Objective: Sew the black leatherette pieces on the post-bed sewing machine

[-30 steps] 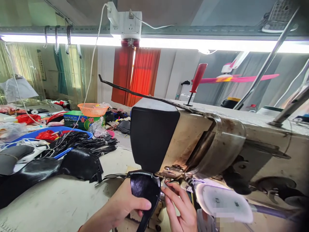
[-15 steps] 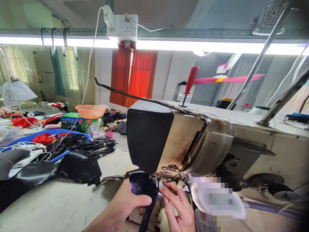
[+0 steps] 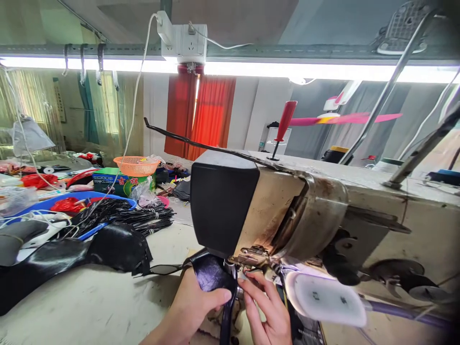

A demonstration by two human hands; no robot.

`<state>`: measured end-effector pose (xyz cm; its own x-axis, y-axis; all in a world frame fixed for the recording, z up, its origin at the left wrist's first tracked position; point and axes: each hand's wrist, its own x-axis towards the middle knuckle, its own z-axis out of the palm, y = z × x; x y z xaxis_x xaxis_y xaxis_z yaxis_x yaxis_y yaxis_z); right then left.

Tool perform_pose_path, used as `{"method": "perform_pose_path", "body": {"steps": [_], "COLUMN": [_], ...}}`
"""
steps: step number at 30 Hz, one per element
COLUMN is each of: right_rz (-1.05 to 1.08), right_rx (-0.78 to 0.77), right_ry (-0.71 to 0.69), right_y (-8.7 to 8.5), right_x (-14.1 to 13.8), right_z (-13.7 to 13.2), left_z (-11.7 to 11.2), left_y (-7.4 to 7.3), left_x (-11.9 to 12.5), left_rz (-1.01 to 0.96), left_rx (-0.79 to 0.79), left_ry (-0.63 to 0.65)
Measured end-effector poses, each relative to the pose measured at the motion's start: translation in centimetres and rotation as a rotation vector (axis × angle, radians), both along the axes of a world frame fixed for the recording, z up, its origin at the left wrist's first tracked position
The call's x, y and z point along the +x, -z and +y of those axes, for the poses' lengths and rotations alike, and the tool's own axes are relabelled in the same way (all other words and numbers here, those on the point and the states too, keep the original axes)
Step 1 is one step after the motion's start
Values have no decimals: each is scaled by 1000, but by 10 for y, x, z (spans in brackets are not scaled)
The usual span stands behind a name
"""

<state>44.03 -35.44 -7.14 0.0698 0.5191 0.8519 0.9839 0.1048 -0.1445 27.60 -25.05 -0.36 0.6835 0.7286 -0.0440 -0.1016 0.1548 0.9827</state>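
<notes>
My left hand (image 3: 194, 306) is closed round a shiny black leather piece (image 3: 212, 273), thumb on top and fingers underneath. The leather stands curved under the head of a sewing machine (image 3: 224, 206), and a narrow black strip of it hangs down between my hands. My right hand (image 3: 268, 306) is curled at the right edge of the leather, beside the needle area, fingertips drawn together on that edge. Its thumb is hidden. The needle and the exact stitching spot are covered by the machine head and my fingers.
A lit white lamp (image 3: 327, 299) sits right of my right hand. Black leather pieces (image 3: 115, 249) lie on the table at left. Behind them are a blue tray (image 3: 125, 201) with black strips and an orange basket (image 3: 136, 166). A red-handled screwdriver (image 3: 284, 122) stands on the machine.
My left hand and the leather have shifted slightly right, the leather turning a little under the machine head. My right hand stays almost in place. The view has moved slightly.
</notes>
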Motion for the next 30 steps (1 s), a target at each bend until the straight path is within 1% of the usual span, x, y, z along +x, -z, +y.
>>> {"method": "perform_pose_path", "body": {"steps": [4,8,13,15,20,25,30], "right_rz": [21,37,31,27,41,52,22], "right_rx": [8,26,-3,1,23,27,39], "right_ry": [4,7,7,9,-12,-19,-15], "right_y": [-2,-5,-3,-2,0,3,2], "right_x": [-3,-6,-3,-2,-2,-1,1], "right_z": [1,2,1,0,1,1,2], "left_z": [3,2,-1,-2,-1,-2,-2], "left_y": [4,4,5,4,-3,-7,-6], "left_x": [3,7,10,10,10,15,20], "left_rz": [30,40,71,82,20,-5,-47], "left_rx": [50,61,82,60,-19,-25,-21], "left_ry": [-33,-63,-115,-128,-86,-111,-122]}}
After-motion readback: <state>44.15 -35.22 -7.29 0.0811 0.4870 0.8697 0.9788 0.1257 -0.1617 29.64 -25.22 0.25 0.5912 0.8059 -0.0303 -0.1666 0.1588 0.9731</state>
